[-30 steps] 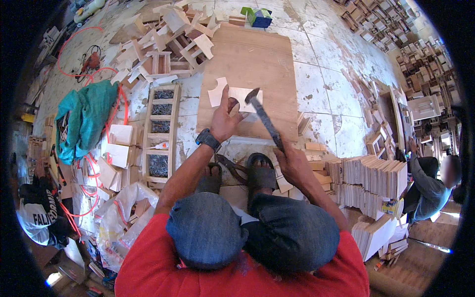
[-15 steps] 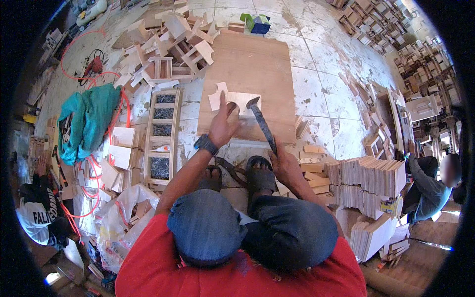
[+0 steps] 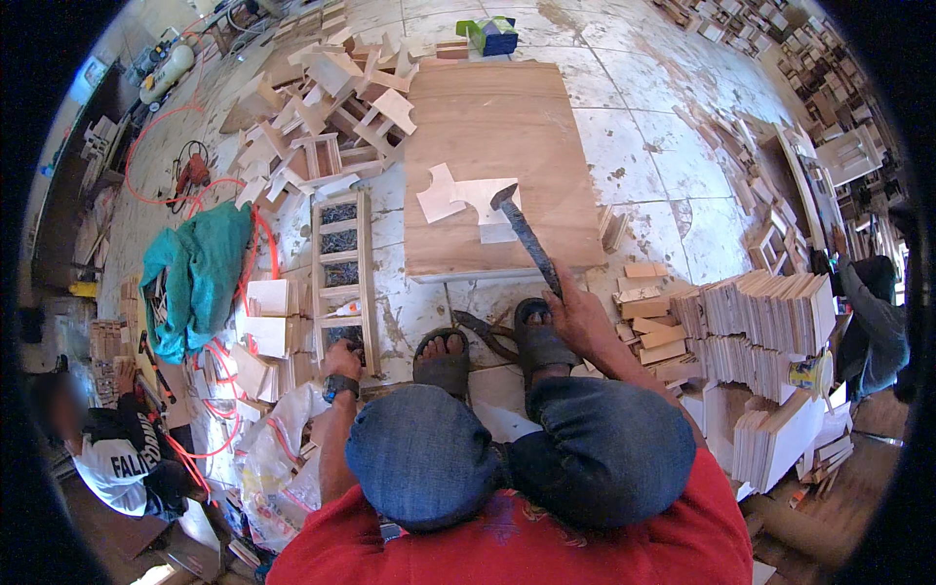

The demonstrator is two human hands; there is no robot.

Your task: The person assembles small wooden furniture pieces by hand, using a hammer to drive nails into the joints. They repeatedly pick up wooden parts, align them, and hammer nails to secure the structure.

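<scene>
Your right hand (image 3: 579,318), wrapped around one hammer (image 3: 527,234), is nearer the pale cut-out wood (image 3: 490,194), which lies up-left of it, mid-frame, long axis crosswise, on one board (image 3: 512,112). Your left hand (image 3: 341,360) reaches into one five-compartment tray (image 3: 366,255), left of centre; its grip cannot be told.

Pale square-tiled floor (image 3: 639,122), worn, blotched with dark stains, joint lines running between tiles. Light-toned wall (image 3: 122,37) at upper left. Brown floor area (image 3: 877,470) at lower right. Bright whitish light over tiles; left side shadowy.
</scene>
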